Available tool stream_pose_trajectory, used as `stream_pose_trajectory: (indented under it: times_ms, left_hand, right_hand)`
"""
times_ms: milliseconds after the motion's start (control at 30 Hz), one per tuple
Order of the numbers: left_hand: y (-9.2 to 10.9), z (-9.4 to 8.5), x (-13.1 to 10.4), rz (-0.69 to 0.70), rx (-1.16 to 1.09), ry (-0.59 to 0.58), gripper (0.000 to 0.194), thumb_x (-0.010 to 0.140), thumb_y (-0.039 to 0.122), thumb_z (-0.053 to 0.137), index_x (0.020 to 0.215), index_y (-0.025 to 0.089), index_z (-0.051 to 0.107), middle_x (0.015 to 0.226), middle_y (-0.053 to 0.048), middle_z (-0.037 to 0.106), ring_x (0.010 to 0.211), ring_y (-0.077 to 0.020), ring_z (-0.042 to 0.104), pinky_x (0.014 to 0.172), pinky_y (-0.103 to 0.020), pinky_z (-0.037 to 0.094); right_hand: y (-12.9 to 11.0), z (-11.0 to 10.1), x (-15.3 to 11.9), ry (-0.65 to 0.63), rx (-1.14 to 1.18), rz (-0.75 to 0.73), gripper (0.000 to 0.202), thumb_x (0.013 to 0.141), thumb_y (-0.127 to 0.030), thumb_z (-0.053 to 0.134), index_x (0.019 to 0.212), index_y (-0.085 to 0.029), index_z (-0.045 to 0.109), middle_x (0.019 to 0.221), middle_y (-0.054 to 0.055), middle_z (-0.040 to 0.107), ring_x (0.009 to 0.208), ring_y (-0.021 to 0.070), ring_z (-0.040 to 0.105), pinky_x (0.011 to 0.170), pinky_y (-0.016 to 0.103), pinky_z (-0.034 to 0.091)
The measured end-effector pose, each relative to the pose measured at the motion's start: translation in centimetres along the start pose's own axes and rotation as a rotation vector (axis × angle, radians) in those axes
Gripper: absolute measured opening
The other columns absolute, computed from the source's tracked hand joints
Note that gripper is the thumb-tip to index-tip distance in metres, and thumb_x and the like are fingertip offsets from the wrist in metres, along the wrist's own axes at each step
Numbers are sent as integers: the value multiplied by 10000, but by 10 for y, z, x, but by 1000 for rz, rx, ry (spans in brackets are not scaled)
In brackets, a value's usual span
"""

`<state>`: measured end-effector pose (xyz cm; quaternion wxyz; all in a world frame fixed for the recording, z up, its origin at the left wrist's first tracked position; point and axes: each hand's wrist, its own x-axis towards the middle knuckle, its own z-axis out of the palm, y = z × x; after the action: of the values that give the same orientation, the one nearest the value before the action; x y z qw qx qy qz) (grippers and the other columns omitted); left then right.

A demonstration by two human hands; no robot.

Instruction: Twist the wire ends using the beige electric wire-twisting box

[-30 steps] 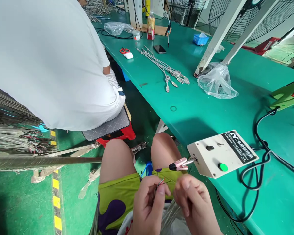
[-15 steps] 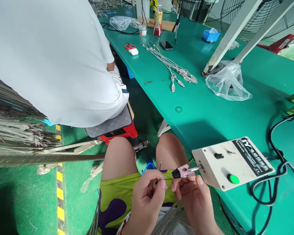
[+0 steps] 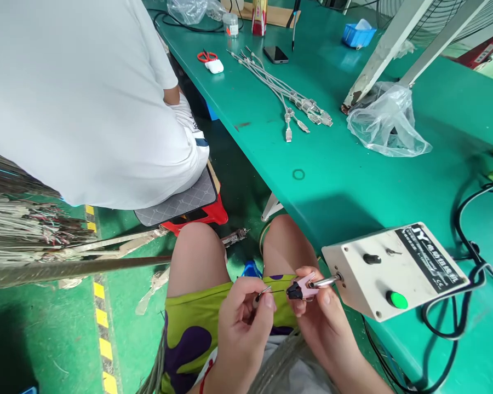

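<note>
My left hand (image 3: 246, 323) is closed, thumb and forefinger pinching the end of a thin cable (image 3: 264, 293). A dark fine wire runs from that pinch toward a pink clip (image 3: 304, 287) with black tips. The clip sits on a metal shaft (image 3: 326, 280) that sticks out of a white control box (image 3: 390, 273). My right hand (image 3: 324, 317) has its thumb and fingers on either side of the clip, gripping it. Whether the clip's jaws hold the wire is too small to tell. A bundle of grey cables (image 3: 277, 364) lies across my lap below both hands.
The box stands at the near edge of a green table (image 3: 263, 148), with black cords (image 3: 456, 317) beside it. Farther off lie USB cables (image 3: 287, 98), a phone (image 3: 275, 54), scissors (image 3: 206, 56) and a plastic bag (image 3: 390, 123). A person in white (image 3: 107, 98) sits at left.
My right hand has closed around the pink clip, its fingers now over the top. My left hand has shifted slightly left and the clip has turned a little. The view has tilted down.
</note>
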<state>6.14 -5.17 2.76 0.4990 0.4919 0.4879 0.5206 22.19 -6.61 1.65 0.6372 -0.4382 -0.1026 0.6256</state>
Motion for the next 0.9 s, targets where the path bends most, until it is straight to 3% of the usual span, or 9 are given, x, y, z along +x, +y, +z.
stream_pose_trajectory:
  times_ms: [100,233,900]
  left_hand:
    - [2,3,1,21,17,13,127,1079,181,707,977,246,748,732,37,707,577,-104,615,548,-144,487]
    - [6,8,4,38,14,41,147,1048,172,706,931,251,743,695,49,664,557,-103,581,528,-140,476]
    - [-1,13,1,-60,1,-31,168,1082,219,665,922,222,718,676,47,569,537,-107,474,500,-201,380]
  right_hand:
    - [-2,2,2,11,-17,19,475,749,-566,1111,1035,-241,916,827,19,735,638,88,601,612,172,565]
    - [-4,4,1,-33,-21,61,532,799,-630,1068,1144,-251,922,620,-2,652,604,115,598,626,191,545]
    - [-2,1,1,-31,-1,80,490,784,-590,1091,1119,-271,932,593,-22,630,557,96,526,621,197,527]
